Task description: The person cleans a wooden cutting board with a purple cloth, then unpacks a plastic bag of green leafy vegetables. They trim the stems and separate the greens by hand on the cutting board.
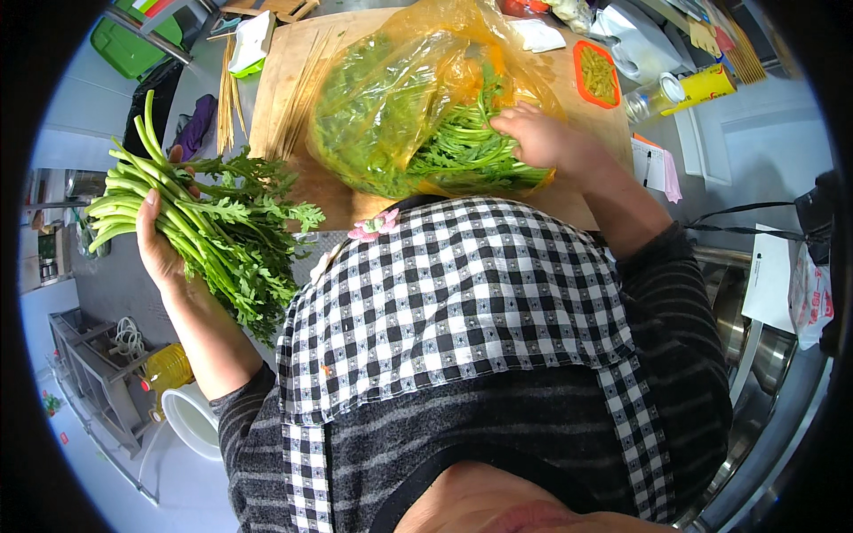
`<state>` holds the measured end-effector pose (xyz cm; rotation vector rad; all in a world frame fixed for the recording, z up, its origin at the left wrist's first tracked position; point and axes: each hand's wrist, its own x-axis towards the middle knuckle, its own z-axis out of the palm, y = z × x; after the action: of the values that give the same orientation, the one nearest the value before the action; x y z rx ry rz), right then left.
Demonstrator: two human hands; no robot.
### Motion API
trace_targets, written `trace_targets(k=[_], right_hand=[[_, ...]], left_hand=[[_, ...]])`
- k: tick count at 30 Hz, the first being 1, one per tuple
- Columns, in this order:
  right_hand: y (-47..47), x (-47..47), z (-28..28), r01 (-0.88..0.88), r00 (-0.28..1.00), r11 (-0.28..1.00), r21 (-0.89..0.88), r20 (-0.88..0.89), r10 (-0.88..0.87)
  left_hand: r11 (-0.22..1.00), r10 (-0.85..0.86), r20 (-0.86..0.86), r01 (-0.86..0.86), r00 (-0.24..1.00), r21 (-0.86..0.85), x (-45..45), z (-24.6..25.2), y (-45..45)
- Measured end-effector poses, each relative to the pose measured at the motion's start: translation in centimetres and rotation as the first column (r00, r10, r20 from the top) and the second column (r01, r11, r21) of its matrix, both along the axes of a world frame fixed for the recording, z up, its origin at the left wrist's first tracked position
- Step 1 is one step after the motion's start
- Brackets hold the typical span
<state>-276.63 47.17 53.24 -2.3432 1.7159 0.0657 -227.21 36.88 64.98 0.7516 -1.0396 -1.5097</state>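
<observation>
My left hand (160, 233) grips a thick bunch of leafy greens (226, 213), which look like garland chrysanthemum. Their pale cut stems point up and left, and the leaves hang toward my apron. On the wooden board (293, 46) lies a translucent yellow plastic bag (373, 100) full of more greens. Its mouth faces right, where green stems (466, 143) show. At that opening my right hand (533, 136) reaches onto the stems with curled fingers. Its fingertips are partly hidden, so whether it grips any stems is unclear.
Thin wooden skewers (303, 100) lie along the board's left side, with more skewers (228, 100) beside it. An orange-rimmed tray (597, 74) of cut food sits at the right, near a clear jar (656, 96) and a yellow roll box (706, 86). A white bucket (193, 420) stands low at left.
</observation>
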Motion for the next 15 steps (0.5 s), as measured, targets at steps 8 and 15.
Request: trace_targets(k=[8,15], right_hand=[[-1.2,0.5,0.3,0.049,0.985,0.992,-0.114,0.169,-0.029],[-1.9,0.7,1.5,0.117,0.972,0.987,-0.111,0.218,-0.091]], left_hand=[[1.000,-0.012,0.027,0.011,1.000,0.006,-1.1,0.1,0.6],[0.998,-0.059,0.036,0.059,0.998,0.006,-1.6,-0.5,0.7]])
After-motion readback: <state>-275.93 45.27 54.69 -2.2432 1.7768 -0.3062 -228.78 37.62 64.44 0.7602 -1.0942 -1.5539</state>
